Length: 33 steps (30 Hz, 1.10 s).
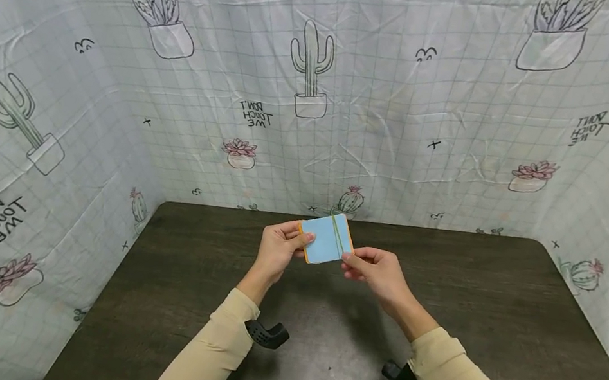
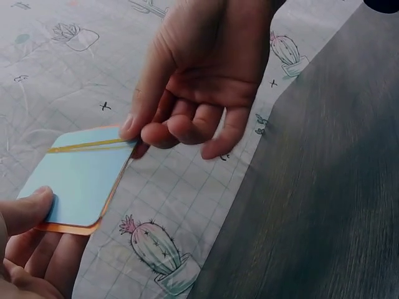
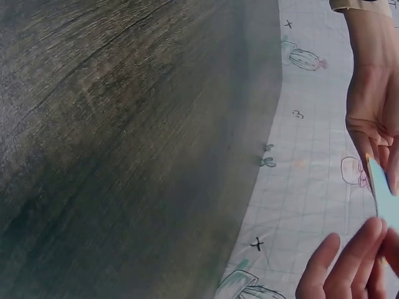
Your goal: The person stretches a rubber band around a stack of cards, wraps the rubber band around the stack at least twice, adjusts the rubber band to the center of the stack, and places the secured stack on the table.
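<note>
A small stack of light blue cards [image 1: 324, 239] with orange edges, bound by a thin yellow-green rubber band [image 1: 337, 236], is held above the table's far side. My left hand [image 1: 280, 246] grips its left end, thumb on top and fingers beneath. My right hand [image 1: 368, 268] pinches the right end beside the band. In the left wrist view the card stack [image 2: 78, 180] lies between my left hand's thumb [image 2: 28, 208] and my right hand [image 2: 187, 93], with the rubber band [image 2: 93, 145] at the pinch. The right wrist view catches only a card edge [image 3: 385, 198] and my right hand's fingertips [image 3: 349, 268].
A dark wooden table [image 1: 496, 321] lies below both hands. White cloth with cactus prints [image 1: 310, 67] walls it in at the back, left and right. Black camera mounts [image 1: 266, 334] hang under both forearms.
</note>
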Each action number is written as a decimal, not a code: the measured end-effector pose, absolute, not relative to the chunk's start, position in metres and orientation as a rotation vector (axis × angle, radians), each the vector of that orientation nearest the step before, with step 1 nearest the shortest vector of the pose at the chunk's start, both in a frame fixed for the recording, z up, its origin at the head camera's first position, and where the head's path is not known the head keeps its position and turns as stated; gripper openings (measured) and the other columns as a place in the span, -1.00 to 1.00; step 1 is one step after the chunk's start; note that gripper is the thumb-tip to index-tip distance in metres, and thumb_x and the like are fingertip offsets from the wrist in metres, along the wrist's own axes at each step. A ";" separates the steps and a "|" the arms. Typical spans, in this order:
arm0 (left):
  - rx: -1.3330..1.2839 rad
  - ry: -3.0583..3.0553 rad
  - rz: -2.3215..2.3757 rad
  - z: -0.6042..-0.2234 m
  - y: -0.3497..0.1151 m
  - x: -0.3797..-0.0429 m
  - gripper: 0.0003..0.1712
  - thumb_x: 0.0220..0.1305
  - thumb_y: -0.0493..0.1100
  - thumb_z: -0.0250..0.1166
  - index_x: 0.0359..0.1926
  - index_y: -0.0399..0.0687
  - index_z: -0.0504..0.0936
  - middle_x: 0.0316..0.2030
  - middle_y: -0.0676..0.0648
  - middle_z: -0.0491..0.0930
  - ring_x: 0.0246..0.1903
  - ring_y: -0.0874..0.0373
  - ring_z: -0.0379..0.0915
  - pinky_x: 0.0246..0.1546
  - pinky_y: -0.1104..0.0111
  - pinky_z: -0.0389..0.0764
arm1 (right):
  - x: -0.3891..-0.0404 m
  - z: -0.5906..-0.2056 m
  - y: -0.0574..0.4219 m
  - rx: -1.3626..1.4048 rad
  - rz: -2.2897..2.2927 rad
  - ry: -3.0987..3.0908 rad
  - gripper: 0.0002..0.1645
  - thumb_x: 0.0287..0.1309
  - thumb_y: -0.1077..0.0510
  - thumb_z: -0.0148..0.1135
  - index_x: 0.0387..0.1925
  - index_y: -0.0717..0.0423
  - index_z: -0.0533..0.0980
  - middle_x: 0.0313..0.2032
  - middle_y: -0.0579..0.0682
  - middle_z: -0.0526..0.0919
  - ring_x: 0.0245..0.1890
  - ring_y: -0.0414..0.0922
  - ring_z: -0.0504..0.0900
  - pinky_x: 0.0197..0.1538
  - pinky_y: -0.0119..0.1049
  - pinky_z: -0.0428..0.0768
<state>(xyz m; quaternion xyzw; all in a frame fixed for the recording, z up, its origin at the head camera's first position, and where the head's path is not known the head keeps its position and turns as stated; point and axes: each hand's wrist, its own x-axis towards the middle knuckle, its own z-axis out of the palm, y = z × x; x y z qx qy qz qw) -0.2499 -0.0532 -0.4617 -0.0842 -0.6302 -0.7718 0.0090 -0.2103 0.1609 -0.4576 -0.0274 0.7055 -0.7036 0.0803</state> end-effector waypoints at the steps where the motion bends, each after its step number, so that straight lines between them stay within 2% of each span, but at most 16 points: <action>1: -0.271 -1.969 -2.415 -0.462 -0.052 -0.250 -0.69 0.26 -0.44 0.37 0.02 -0.50 0.66 -0.25 -0.23 0.75 -0.50 0.24 0.67 -0.51 0.46 0.66 | -0.210 -0.458 0.160 -0.087 -2.101 2.092 -0.64 0.31 0.19 0.35 -0.13 0.50 0.58 -0.37 0.07 0.74 -0.40 -0.13 0.73 -0.16 -0.22 0.72; 6: -0.314 -1.992 -2.416 -0.459 -0.048 -0.250 -0.70 0.26 -0.42 0.38 0.00 -0.50 0.66 -0.25 -0.25 0.74 -0.51 0.26 0.66 -0.51 0.45 0.65 | -0.208 -0.463 0.154 -0.079 -2.096 2.022 -0.55 0.33 0.15 0.34 -0.06 0.55 0.56 -0.39 0.07 0.76 -0.42 -0.15 0.74 -0.14 -0.19 0.72; 12: -0.343 -2.034 -2.452 -0.458 -0.047 -0.248 -0.69 0.27 -0.44 0.36 0.02 -0.52 0.65 -0.21 -0.28 0.73 -0.45 0.25 0.68 -0.49 0.46 0.65 | -0.208 -0.467 0.159 -0.097 -2.049 1.996 -0.68 0.29 0.18 0.37 -0.15 0.44 0.63 -0.38 0.11 0.76 -0.41 -0.11 0.74 -0.13 -0.14 0.72; 16: -0.358 -2.068 -2.475 -0.460 -0.049 -0.248 -0.70 0.28 -0.43 0.36 0.02 -0.52 0.64 -0.20 -0.26 0.74 -0.40 0.22 0.69 -0.46 0.44 0.67 | -0.210 -0.466 0.167 -0.168 -1.961 2.031 -0.60 0.29 0.14 0.37 -0.08 0.47 0.62 -0.30 0.14 0.77 -0.37 -0.08 0.73 -0.08 -0.09 0.71; 21: -0.373 -2.090 -2.462 -0.461 -0.050 -0.249 -0.71 0.26 -0.44 0.36 -0.01 -0.52 0.65 -0.21 -0.27 0.74 -0.38 0.19 0.70 -0.42 0.39 0.70 | -0.213 -0.463 0.176 -0.191 -1.941 2.082 -0.61 0.28 0.11 0.39 -0.13 0.44 0.61 -0.26 0.17 0.75 -0.40 -0.05 0.69 -0.13 -0.14 0.71; 24: -0.377 -2.083 -2.467 -0.461 -0.050 -0.249 -0.71 0.27 -0.44 0.36 0.00 -0.51 0.65 -0.20 -0.27 0.74 -0.37 0.18 0.70 -0.37 0.32 0.72 | -0.214 -0.462 0.178 -0.194 -1.945 2.091 -0.63 0.28 0.13 0.39 -0.18 0.45 0.60 -0.29 0.16 0.74 -0.41 -0.04 0.67 -0.17 -0.18 0.71; 28: -0.353 -2.058 -2.490 -0.463 -0.049 -0.249 -0.70 0.30 -0.35 0.37 0.00 -0.47 0.66 -0.21 -0.21 0.75 -0.37 0.16 0.71 -0.32 0.25 0.73 | -0.213 -0.461 0.177 -0.206 -1.978 2.154 -0.65 0.31 0.14 0.35 -0.19 0.45 0.60 -0.34 0.11 0.74 -0.42 -0.09 0.67 -0.18 -0.21 0.71; 33: -0.311 -2.053 -2.435 -0.465 -0.047 -0.246 -0.74 0.29 -0.32 0.39 -0.08 -0.49 0.69 -0.32 -0.19 0.75 -0.45 0.17 0.70 -0.35 0.26 0.74 | -0.213 -0.460 0.174 -0.198 -2.014 2.213 -0.68 0.30 0.20 0.35 -0.19 0.49 0.60 -0.35 0.12 0.74 -0.42 -0.15 0.68 -0.22 -0.25 0.71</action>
